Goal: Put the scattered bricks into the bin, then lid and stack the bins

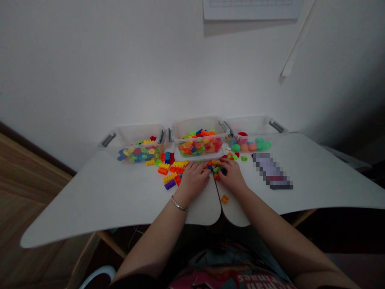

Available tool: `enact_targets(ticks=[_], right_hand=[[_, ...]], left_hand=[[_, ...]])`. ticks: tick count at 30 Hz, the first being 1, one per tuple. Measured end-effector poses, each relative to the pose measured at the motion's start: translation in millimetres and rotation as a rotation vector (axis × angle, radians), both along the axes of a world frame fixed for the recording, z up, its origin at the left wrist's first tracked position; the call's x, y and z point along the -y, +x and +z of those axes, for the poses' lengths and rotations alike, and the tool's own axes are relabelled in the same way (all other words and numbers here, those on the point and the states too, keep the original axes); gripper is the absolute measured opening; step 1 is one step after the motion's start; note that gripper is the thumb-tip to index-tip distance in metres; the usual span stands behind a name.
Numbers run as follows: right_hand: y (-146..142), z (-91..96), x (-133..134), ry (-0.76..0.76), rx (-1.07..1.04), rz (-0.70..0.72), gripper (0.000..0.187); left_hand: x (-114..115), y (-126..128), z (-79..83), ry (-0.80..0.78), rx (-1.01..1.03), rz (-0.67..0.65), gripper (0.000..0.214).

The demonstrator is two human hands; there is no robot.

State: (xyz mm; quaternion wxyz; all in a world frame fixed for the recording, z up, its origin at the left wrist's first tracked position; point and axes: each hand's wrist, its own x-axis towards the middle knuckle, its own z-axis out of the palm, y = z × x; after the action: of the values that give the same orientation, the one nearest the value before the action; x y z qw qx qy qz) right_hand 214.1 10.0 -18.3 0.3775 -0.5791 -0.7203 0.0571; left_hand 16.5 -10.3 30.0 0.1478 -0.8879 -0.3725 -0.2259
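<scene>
Plastic bricks (215, 169), multicoloured, studded, blocky: head view, clustered between and at the fingers of both hands. Left hand (195, 178): fingers loosely curled, partly open. Right hand (231, 174): same; either's hold on bricks cannot be told. Left of the fingers: purple brick (170, 184), oblong. Below them: orange brick (224, 199), squarish. Beyond: clear bin (195, 125), brick-filled.

Paper (251, 10) at one o'clock is cropped; a flat object (272, 170) at three, blurred; the left hand (196, 178) partly hides bricks (179, 164).
</scene>
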Motion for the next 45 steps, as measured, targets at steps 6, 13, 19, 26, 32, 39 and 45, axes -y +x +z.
enact_targets(ticks=[6, 13, 19, 26, 32, 39, 45], right_hand=[[0.5, -3.3, -3.8, 0.012, -0.032, 0.003, 0.030], [2.0, -5.4, -5.2, 0.008, -0.050, -0.003, 0.029], [1.8, -5.5, -5.3, 0.002, -0.051, -0.011, 0.033], [1.9, -2.8, -8.6, -0.037, -0.041, -0.016, 0.033], [5.1, -4.2, -12.1, -0.028, -0.074, 0.038, 0.033], [8.4, -7.3, -13.9, 0.042, -0.156, 0.103, 0.013], [4.9, -5.0, -10.1, 0.037, -0.035, 0.068, 0.029]], left_hand=[[11.1, 9.5, 4.9, -0.095, -0.114, -0.429, 0.031], [10.1, 24.6, -2.9, -0.137, -0.212, -0.569, 0.023], [5.0, 19.1, -5.5, -0.115, -0.123, -0.296, 0.018], [3.1, 13.6, -13.5, -0.085, 0.011, 0.038, 0.019], [7.1, 14.6, -11.4, -0.111, 0.029, 0.108, 0.025], [5.1, 13.7, -11.0, -0.143, 0.074, 0.110, 0.031], [3.3, 14.8, -14.0, -0.151, 0.105, 0.109, 0.032]])
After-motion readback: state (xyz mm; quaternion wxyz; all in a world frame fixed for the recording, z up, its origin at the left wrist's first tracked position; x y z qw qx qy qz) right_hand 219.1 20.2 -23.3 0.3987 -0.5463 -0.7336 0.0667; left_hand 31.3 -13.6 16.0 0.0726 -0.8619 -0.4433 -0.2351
